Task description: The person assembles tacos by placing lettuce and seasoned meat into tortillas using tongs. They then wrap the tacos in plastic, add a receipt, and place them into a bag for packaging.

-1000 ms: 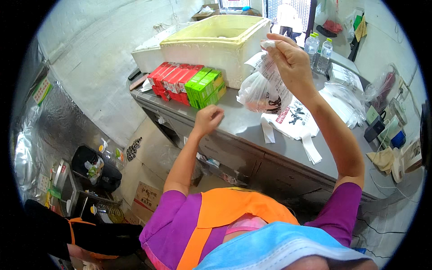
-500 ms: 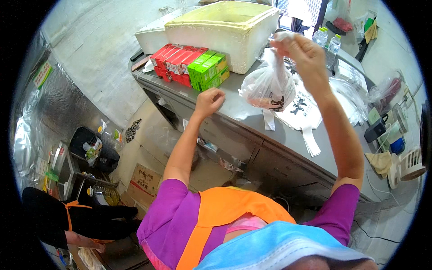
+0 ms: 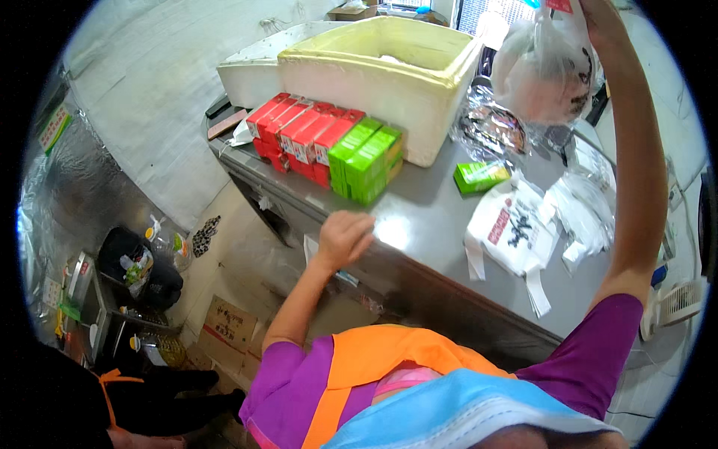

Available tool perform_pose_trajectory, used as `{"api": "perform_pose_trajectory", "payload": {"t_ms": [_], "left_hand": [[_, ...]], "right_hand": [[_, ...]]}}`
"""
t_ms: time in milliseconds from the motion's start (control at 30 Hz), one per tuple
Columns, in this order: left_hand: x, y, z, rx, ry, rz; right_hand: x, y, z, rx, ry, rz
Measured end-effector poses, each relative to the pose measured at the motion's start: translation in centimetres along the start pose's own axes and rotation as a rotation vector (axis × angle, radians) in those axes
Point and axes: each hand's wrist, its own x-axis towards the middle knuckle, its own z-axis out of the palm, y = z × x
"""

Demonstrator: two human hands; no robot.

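Note:
My right arm reaches up to the far right, and my right hand (image 3: 596, 16) sits at the top edge of the view, partly cut off. From it hangs a filled translucent plastic bag (image 3: 544, 78) with dark print, lifted above the counter. A red slip shows by the bag's top. My left hand (image 3: 345, 238) is closed in a loose fist at the counter's front edge, with nothing visible in it. Just beyond it stand green boxes (image 3: 365, 161) beside stacked red boxes (image 3: 307, 135). A single green box (image 3: 480, 177) lies farther right.
A large foam box (image 3: 366, 78) stands behind the boxes on the grey counter (image 3: 430, 224). White plastic bags (image 3: 516, 228) lie flat at right, near a clear crinkled wrapper (image 3: 490, 127). A small fan (image 3: 677, 303) is far right. Someone in black (image 3: 52, 396) is at lower left.
My right hand has raised the filled bag up and away to the far right, uncovering the single green box. My left hand stays closed by the counter edge; the whole view has shifted.

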Motion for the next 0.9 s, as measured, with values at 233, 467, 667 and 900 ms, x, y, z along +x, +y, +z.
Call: {"api": "perform_pose_trajectory", "payload": {"t_ms": [233, 467, 667, 900], "left_hand": [[-4.2, -3.2, 4.9, 0.226, 0.078, 0.151], [-4.5, -3.8, 4.4, 0.272, 0.04, 0.166], [-3.6, -3.8, 4.8, 0.342, 0.172, 0.175], [-4.3, -4.7, 5.7, 0.321, 0.163, 0.261]], "right_hand": [[9.7, 11.7, 9.8, -0.161, -0.037, -0.127], [10.1, 21.5, 27.2, 0.795, -0.089, 0.503], [7.7, 23.7, 33.6, 0.645, -0.422, 0.587], [3.0, 26.1, 35.4, 0.217, -0.512, 0.762]]}}
